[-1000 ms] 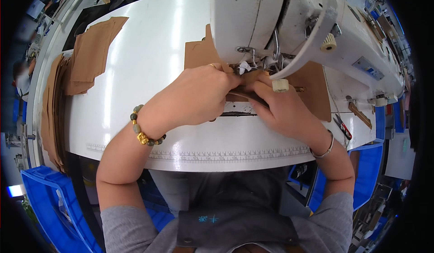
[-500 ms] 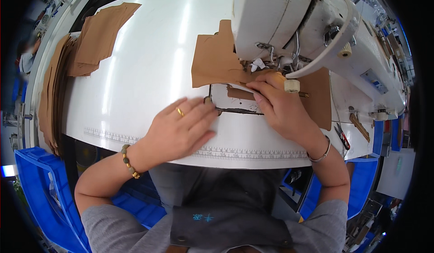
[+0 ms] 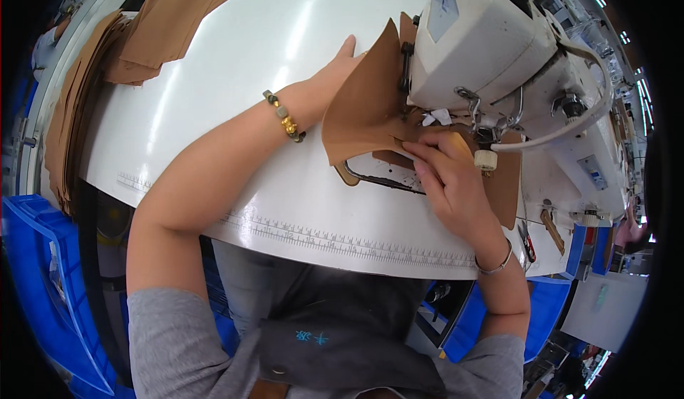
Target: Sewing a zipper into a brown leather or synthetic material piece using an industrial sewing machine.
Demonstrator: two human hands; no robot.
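- Since the earlier frame, the left hand (image 3: 332, 80) has moved up behind the brown sheet (image 3: 367, 100), raising its left side; I cannot tell its hidden grip.
- The right hand (image 3: 456, 178) pinches the sheet's near edge.
- The sheet reaches beneath the sewing machine (image 3: 474, 43).

Open tabletop (image 3: 249, 64) L of sewing mach. (image 3: 484, 50), brown stack (image 3: 171, 28) far L of mach., raised brown sheet (image 3: 367, 92) + L hand (image 3: 333, 75) blocking mach.'s near L side, R hand (image 3: 452, 178) in front of mach., snips (image 3: 526, 242) front R
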